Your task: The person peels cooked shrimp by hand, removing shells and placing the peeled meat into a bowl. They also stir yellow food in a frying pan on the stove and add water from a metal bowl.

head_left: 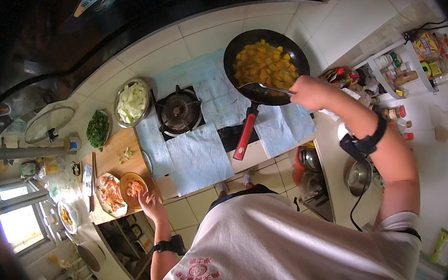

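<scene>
My right hand [310,92] grips the handle of a metal cooking utensil [265,87], a spatula or ladle. Its head rests inside the near edge of a black wok [238,42]. Chunks of yellow-orange food [267,64], perhaps pumpkin, sit in liquid in the wok. The wok's red handle [245,135] points towards me. Down at the left, the fingers of my left hand [151,205] are at the rim of a brown bowl [125,179] holding peeled shrimp [135,188]. Whether they grip the rim is unclear. Beside the bowl lies a plate [102,205] of shrimp shells and heads.
Left of the wok is a bare gas burner [179,110]. A bowl of pale green cut vegetable [132,101] and chopped greens [97,129] stand farther left. A cutting board [117,147] carries chopsticks [93,181] and a knife [87,178]. A steel bowl [357,176] sits at the right.
</scene>
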A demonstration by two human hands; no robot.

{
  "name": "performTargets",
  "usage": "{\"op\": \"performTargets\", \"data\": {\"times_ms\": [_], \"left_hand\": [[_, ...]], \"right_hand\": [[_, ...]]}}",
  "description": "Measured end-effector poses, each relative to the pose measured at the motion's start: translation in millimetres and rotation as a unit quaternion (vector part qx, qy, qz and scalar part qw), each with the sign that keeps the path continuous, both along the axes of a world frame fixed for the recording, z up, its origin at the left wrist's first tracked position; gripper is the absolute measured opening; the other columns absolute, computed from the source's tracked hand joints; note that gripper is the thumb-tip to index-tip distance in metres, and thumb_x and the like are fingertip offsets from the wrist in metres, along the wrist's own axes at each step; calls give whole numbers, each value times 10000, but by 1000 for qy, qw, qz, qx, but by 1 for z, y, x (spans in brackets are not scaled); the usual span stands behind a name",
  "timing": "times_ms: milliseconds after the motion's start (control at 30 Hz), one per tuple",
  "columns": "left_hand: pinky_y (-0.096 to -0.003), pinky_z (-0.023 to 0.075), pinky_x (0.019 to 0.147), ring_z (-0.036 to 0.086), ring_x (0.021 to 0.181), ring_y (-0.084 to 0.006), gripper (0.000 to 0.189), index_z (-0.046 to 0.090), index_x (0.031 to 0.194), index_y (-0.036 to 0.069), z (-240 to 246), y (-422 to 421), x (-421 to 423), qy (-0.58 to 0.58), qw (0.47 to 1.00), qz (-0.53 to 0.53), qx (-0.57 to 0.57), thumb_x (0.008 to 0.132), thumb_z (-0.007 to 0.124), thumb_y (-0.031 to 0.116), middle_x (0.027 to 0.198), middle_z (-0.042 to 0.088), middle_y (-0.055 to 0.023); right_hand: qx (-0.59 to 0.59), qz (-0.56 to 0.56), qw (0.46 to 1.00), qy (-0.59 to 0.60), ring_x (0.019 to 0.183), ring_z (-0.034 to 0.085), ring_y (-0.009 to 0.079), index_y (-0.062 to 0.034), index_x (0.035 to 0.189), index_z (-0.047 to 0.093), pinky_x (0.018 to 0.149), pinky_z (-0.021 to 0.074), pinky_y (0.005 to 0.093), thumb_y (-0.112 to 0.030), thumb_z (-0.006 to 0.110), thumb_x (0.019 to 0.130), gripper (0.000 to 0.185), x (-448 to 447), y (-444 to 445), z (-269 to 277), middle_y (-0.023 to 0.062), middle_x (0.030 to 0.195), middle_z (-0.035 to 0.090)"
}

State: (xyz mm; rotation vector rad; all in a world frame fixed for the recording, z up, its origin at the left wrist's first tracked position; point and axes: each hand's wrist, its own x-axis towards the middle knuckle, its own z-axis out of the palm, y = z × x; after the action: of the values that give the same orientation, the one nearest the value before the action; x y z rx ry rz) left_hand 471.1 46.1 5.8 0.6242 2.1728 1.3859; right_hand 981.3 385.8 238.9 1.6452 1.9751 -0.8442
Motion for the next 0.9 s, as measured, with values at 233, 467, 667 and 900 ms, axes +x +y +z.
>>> {"op": "performTargets", "data": {"times_ms": [233,467,667,900], "left_hand": [[-274,502,792,580,960,-156,620,416,1449,115,3,9,-7,69,997,-29,5,880,571,-76,1223,580,-102],[-277,515,761,589,912,-152,677,394,1466,117,3,-5,2,30,999,4,-30,858,596,-101,1243,571,-91],[-263,505,737,561,863,-127,658,413,1456,122,12,1,7,134,990,-35,-17,863,570,-115,1223,569,-68],[-257,487,733,556,839,-121,660,421,1456,139,18,-2,13,145,988,-24,-42,862,575,-105,1214,571,-61]], "right_hand": [[199,-87,976,-29,963,656,430,-4,1041,673,856,523,483,-178,562,884,259,3,-1,-40,266,1013,674],[284,-109,952,-6,1001,660,432,41,996,682,863,531,498,-132,543,882,250,53,18,-48,276,1031,678],[267,-82,960,10,929,632,455,7,961,656,812,513,520,-203,572,874,242,57,24,-77,269,945,658],[385,-88,916,72,925,638,451,5,1023,656,803,520,516,-187,561,907,244,56,58,-85,264,952,666]]}}
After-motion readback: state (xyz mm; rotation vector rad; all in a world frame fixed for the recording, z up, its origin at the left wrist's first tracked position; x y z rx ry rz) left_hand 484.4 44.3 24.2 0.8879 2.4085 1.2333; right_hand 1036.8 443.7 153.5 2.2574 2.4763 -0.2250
